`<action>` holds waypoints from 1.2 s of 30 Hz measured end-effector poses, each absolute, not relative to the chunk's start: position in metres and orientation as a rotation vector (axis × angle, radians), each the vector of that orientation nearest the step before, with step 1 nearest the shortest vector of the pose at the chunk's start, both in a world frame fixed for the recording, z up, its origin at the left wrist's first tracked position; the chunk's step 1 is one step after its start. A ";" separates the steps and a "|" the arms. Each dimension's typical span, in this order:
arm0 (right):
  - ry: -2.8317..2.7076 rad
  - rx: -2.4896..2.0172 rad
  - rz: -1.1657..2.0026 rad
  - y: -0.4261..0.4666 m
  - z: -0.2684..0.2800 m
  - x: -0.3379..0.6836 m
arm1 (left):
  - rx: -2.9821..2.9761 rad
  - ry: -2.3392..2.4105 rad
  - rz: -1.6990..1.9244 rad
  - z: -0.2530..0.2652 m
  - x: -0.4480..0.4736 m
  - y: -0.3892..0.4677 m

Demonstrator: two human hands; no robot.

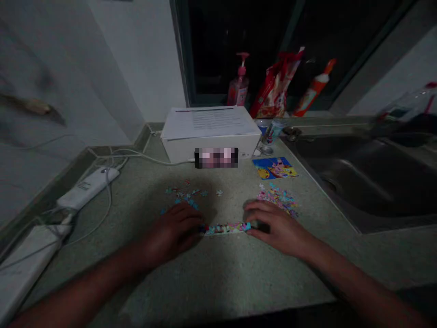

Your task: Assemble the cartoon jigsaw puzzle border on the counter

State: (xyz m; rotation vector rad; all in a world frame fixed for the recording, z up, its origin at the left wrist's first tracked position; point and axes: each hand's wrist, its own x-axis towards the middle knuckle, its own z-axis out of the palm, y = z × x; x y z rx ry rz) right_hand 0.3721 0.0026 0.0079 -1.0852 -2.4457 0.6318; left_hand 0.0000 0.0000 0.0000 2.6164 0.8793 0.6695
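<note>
Hands are bracketing a short colourful strip of joined cardboard puzzle pieces (pixel 226 228) on the speckled grey counter (pixel 218 282), left hand (pixel 174 232) and right hand (pixel 276 225) pressing curled fingertips against its ends, seemingly steadying it.

Two bare arms came up from the bottom edge, one from 7 o'clock & one from 5 o'clock. No sleeves showed on them. The left hand (pixel 172 232) and right hand (pixel 275 225) were bare too, w/ no gloves. Couldn't see a ring or watch; pic was too dark to tell. Fingers were long & thin.
</note>
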 end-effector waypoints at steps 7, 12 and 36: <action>-2.456 -1.112 0.593 0.002 0.007 0.371 | 2.594 0.872 0.645 0.001 -0.001 0.001; -2.449 -1.108 0.604 0.003 0.007 0.372 | 2.587 0.882 0.667 0.003 0.001 0.001; -2.394 -1.123 0.350 0.062 0.001 0.323 | 2.367 1.566 0.927 -0.007 -0.025 0.022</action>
